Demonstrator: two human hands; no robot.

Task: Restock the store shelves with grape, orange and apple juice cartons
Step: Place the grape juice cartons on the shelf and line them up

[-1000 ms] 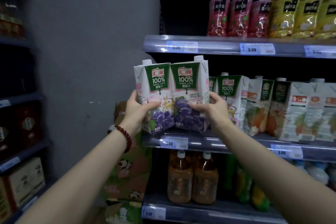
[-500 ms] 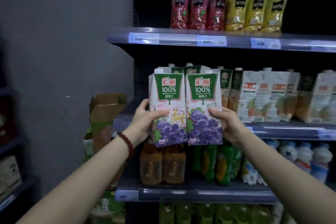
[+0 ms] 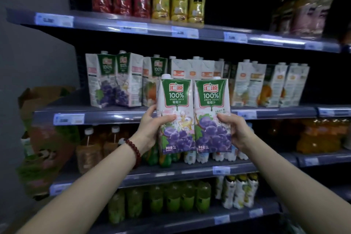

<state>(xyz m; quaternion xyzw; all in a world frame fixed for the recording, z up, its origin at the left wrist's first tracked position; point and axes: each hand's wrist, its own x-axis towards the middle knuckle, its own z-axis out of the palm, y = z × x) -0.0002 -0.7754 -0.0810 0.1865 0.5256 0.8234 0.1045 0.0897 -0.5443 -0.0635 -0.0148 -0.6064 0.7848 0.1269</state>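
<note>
Purple grapes cover the fronts of two grape juice cartons, the left carton (image 3: 175, 116) and the right carton (image 3: 212, 115), held upright and pressed side by side in front of the middle shelf (image 3: 114, 115). Her left hand (image 3: 150, 133) has its grip clamped on the left carton's outer side, thumb across the front; the right hand (image 3: 234, 131) grips the right carton the same way. Behind them, two more grape cartons (image 3: 114, 80) stand at the shelf's left end, with orange-printed cartons (image 3: 266, 85) lined up to the right. A red bead bracelet (image 3: 133, 150) circles the left wrist.
</note>
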